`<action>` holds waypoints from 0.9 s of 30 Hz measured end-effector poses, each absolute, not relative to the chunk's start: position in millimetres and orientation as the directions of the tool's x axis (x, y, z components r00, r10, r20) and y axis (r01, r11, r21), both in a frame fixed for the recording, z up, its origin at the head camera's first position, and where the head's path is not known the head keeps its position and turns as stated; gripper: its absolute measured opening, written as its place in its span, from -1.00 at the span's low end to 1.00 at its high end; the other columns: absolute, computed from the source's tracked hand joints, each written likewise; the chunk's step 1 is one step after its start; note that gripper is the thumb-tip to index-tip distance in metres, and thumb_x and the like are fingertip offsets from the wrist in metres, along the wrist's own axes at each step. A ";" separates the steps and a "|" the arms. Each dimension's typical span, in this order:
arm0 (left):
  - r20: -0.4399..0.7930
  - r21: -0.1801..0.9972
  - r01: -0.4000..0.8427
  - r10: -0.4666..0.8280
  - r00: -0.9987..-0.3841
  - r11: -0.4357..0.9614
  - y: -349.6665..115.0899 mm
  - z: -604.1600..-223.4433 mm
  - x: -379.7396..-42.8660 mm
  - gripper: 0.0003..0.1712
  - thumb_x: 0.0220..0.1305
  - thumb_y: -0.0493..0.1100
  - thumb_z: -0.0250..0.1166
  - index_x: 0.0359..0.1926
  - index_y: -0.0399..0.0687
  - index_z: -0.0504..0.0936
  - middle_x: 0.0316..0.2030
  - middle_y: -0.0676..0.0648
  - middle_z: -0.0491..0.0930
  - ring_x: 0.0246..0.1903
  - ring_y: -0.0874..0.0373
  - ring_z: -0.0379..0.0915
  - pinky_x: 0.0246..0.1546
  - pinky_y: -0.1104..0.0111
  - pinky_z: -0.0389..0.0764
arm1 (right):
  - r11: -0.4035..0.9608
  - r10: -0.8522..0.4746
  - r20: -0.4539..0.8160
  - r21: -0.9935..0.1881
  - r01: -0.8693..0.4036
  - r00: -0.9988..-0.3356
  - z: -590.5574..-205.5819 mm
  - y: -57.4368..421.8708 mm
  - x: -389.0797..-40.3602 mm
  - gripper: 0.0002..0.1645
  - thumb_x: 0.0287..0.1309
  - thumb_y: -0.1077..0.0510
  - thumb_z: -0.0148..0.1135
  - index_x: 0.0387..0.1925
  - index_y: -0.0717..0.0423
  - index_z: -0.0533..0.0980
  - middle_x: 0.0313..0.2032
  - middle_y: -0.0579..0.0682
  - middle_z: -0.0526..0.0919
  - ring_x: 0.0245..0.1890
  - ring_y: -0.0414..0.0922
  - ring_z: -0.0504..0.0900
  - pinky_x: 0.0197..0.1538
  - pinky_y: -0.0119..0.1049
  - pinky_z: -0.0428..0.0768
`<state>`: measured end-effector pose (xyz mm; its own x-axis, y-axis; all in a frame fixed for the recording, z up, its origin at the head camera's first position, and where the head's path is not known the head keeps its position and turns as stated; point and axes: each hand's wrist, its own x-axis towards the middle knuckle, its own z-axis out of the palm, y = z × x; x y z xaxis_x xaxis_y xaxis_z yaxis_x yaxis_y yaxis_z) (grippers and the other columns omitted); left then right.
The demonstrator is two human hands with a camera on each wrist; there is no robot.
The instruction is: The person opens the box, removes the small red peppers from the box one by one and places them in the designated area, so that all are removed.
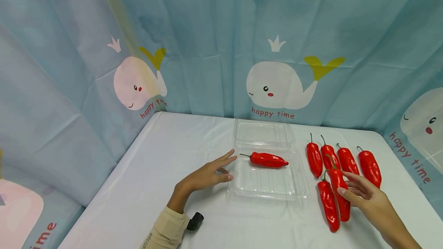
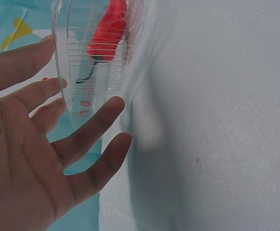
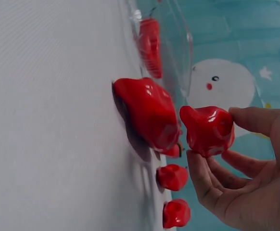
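Observation:
My right hand [image 1: 370, 199] pinches a glossy red chili pepper [image 1: 340, 191] between thumb and fingers. In the right wrist view this held pepper [image 3: 210, 132] is raised off the white cloth. Close to its left lies another red pepper [image 1: 329, 207] on the table. My left hand [image 1: 207, 174] has its fingers loosely spread at the left side of a clear plastic clamshell box [image 1: 263, 187]. Its fingertips overlap the box's rim [image 2: 60, 62] in the left wrist view. One red pepper [image 1: 268, 160] lies crosswise inside the box, stem to the left.
The box's lid [image 1: 263, 131] is folded back toward the curtain [image 1: 207, 49]. Several red peppers [image 1: 314, 160] lie in a row at the right of the white-covered table [image 1: 166, 145]. A small black object [image 1: 195, 221] is by my left sleeve [image 1: 167, 228].

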<state>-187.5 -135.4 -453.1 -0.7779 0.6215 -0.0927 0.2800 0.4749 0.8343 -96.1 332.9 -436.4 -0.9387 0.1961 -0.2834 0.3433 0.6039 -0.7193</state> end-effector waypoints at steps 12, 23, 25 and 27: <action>-0.097 0.825 0.284 0.618 -0.780 0.488 -135.2 -453.1 -187.4 -0.18 0.56 0.07 0.23 0.69 0.10 0.14 0.72 0.10 -0.13 0.32 -0.02 0.53 0.37 -0.18 0.43 | 0.595 0.237 -0.349 -0.686 0.419 -0.907 -447.7 350.9 -91.8 0.22 0.41 -0.43 0.19 0.65 0.30 -0.03 0.46 0.57 0.24 0.35 0.45 0.43 0.04 -0.02 0.77; -0.098 0.827 0.283 0.620 -0.778 0.486 -134.9 -451.5 -187.3 -0.17 0.55 0.07 0.24 0.69 0.11 0.14 0.72 0.12 -0.13 0.32 -0.02 0.52 0.37 -0.18 0.44 | 0.601 0.271 -0.383 -0.649 0.466 -0.883 -455.4 360.3 -90.4 0.23 0.37 -0.43 0.25 0.63 0.31 0.02 0.39 0.59 0.33 0.00 0.10 0.71 -0.04 -0.04 0.78; -0.096 0.828 0.285 0.621 -0.778 0.484 -134.9 -451.4 -187.4 -0.17 0.55 0.07 0.23 0.69 0.11 0.14 0.72 0.10 -0.13 0.32 -0.02 0.53 0.37 -0.19 0.44 | 0.600 0.264 -0.392 -0.649 0.469 -0.881 -456.6 362.0 -90.3 0.24 0.36 -0.43 0.26 0.63 0.32 0.02 0.38 0.58 0.35 -0.05 0.02 0.72 -0.05 -0.06 0.79; -0.099 0.828 0.281 0.619 -0.779 0.486 -134.9 -451.7 -187.4 -0.17 0.55 0.07 0.23 0.69 0.12 0.13 0.72 0.10 -0.13 0.32 -0.02 0.52 0.37 -0.19 0.44 | 0.596 0.263 -0.401 -0.648 0.474 -0.878 -458.3 363.6 -90.4 0.24 0.36 -0.42 0.27 0.62 0.33 0.02 0.36 0.59 0.37 -0.08 -0.03 0.72 -0.07 -0.09 0.79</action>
